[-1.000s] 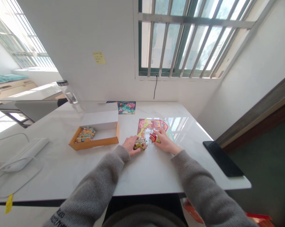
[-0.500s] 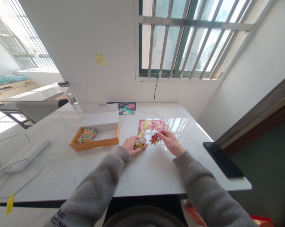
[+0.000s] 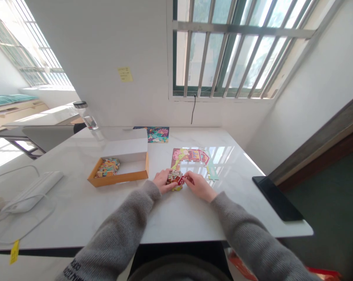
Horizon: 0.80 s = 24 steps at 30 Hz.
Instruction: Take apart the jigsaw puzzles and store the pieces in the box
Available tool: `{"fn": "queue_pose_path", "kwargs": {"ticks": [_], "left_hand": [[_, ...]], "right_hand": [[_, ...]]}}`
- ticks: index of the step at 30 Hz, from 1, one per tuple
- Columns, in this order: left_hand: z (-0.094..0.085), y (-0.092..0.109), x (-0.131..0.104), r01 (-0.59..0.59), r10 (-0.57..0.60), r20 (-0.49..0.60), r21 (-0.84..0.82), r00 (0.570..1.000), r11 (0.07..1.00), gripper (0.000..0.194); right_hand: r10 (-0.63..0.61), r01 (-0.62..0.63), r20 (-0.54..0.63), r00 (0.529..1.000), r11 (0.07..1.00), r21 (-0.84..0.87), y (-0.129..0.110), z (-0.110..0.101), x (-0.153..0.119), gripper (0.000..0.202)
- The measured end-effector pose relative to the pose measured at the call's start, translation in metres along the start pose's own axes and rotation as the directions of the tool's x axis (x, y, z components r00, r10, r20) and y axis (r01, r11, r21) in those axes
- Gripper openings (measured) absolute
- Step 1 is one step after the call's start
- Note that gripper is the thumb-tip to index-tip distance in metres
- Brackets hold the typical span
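A: I'm watching remotely and taking stock, with the hands at the dial's centre and twelve pointing away from the wearer. What are you logging?

B: Item, left hand (image 3: 163, 181): curling around a stack of puzzle pieces (image 3: 172, 176), thumb pressing along the near side. Item, right hand (image 3: 200, 186): pinching, as far as I'm seeing, the edge of a red piece (image 3: 180, 180) against that stack.

A: And the joined work?

B: Item, joined section (image 3: 194, 154): lying flat on the white table (image 3: 182, 218), between twelve and one o'clock. Left, far and right stretches are linking up; the middle and near side are showing bare tabletop. I'm judging it partly built.

A: Loose stock?

B: Two lots: the stack under the left hand, and a heap of pieces (image 3: 108, 168) sitting at nine o'clock inside the open orange box (image 3: 120, 178). They're overlapping, so I'm not getting a count.

A: Surroundings?

B: Item, colourful picture sheet (image 3: 158, 134): lying at eleven. Item, clear bottle (image 3: 90, 119): standing at ten. Item, dark tablet (image 3: 277, 199): resting toward four.
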<state>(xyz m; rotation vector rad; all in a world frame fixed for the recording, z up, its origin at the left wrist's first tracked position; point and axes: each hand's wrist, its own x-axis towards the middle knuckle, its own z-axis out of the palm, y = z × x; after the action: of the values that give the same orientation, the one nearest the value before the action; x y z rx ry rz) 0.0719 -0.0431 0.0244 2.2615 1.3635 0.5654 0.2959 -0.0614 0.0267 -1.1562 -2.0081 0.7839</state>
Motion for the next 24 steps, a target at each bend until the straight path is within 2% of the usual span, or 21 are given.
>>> {"fn": "queue_pose_path", "kwargs": {"ticks": [3,8,11,13,16,18,20,22,24], "left_hand": [[0.0,-0.003,0.001,-0.016,0.016,-0.001,-0.006,1.0,1.0,0.054],[0.004,-0.007,0.003,-0.088,0.088,-0.012,0.0,0.996,0.996,0.051],[0.008,-0.006,0.004,-0.122,0.123,-0.02,0.041,0.992,0.992,0.06],[0.01,-0.005,0.003,-0.151,0.152,-0.022,0.051,0.988,0.987,0.062],[0.01,-0.003,0.002,-0.171,0.172,-0.038,0.036,0.984,0.985,0.059],[0.009,-0.003,0.001,-0.145,0.146,-0.047,0.031,0.988,0.989,0.06],[0.009,-0.002,0.002,-0.106,0.108,-0.045,0.037,0.993,0.994,0.064],[0.009,-0.001,0.002,-0.083,0.085,-0.033,0.046,0.996,0.995,0.069],[0.009,0.0,0.003,-0.075,0.075,-0.016,0.05,0.997,0.996,0.073]], "right_hand": [[-0.062,0.065,0.021,0.998,0.978,-0.196,0.002,-0.001,-0.001,0.004],[-0.073,0.102,0.104,0.992,0.948,-0.302,0.002,-0.001,-0.002,0.017],[-0.138,0.191,0.158,0.978,0.898,-0.397,0.0,0.0,-0.003,0.022],[-0.177,0.241,0.181,0.968,0.861,-0.448,-0.004,-0.002,-0.004,0.019],[-0.191,0.236,0.144,0.971,0.86,-0.452,-0.008,-0.015,-0.004,0.011],[-0.195,0.203,0.064,0.979,0.876,-0.437,-0.005,-0.03,-0.002,0.01],[-0.182,0.13,-0.07,0.981,0.879,-0.458,0.004,-0.047,0.001,0.011],[-0.104,-0.025,-0.209,0.972,0.844,-0.536,0.017,-0.064,0.003,0.015],[0.038,-0.263,-0.351,0.935,0.739,-0.621,0.03,-0.074,0.005,0.022]]}}
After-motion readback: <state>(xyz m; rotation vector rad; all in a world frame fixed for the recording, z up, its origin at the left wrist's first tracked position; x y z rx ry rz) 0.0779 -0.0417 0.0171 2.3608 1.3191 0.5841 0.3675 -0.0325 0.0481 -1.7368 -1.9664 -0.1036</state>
